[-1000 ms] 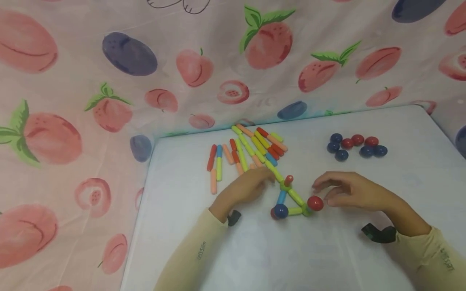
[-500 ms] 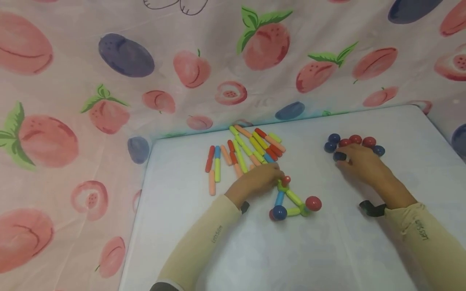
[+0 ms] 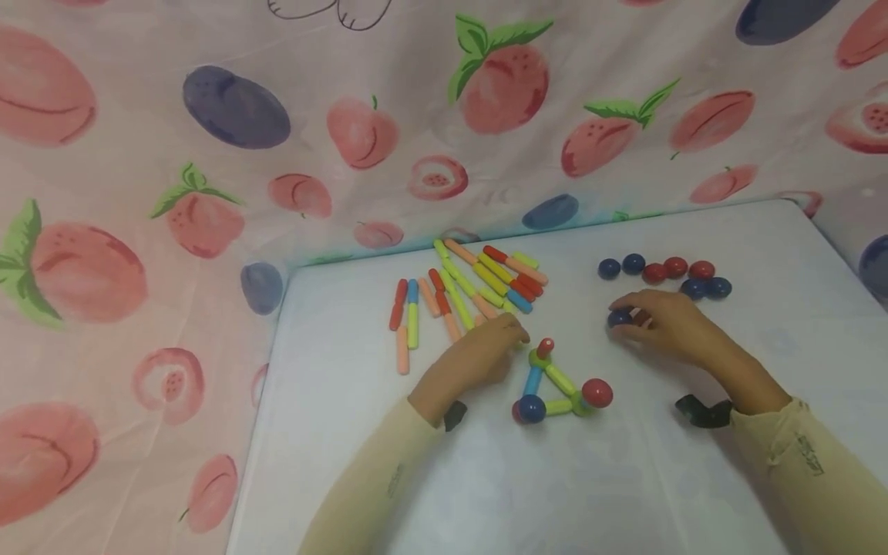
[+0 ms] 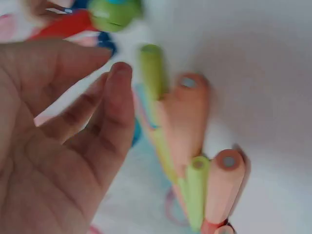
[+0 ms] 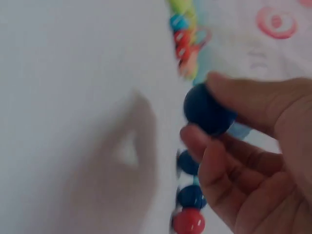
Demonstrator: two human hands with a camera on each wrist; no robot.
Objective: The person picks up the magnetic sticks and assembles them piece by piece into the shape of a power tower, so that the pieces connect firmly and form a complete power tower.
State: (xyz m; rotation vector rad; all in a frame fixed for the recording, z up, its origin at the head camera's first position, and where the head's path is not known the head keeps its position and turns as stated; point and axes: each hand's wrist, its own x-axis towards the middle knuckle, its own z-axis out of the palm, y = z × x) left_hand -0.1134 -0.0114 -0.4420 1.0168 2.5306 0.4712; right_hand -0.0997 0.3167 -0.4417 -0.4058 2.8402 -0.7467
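Observation:
A dark blue ball point(image 3: 620, 317) is pinched between thumb and fingers of my right hand point(image 3: 669, 327), above the table in the right wrist view. My left hand point(image 3: 479, 354) has its fingers loosely bent beside the coloured magnetic rods point(image 3: 454, 297); the left wrist view shows nothing between thumb and fingertips point(image 4: 118, 80). Just right of it stands a triangle frame of green rods point(image 3: 560, 379) and a blue rod point(image 3: 533, 381), with green balls at two corners. A red rod point(image 3: 546, 347) rises from the far corner, a red ball point(image 3: 597, 393) tops the right one, a blue ball point(image 3: 532, 409) the left.
Several red and blue balls point(image 3: 676, 267) lie in a loose group at the back right of the white table point(image 3: 486, 493). Fruit-printed cloth point(image 3: 388, 62) hangs behind and to the left. More rods point(image 3: 403, 347) lie left of the left hand.
My right hand has reached to the ball group, taken a blue ball and drawn it nearer. My left hand went to the frame's far corner, then back left to the rods.

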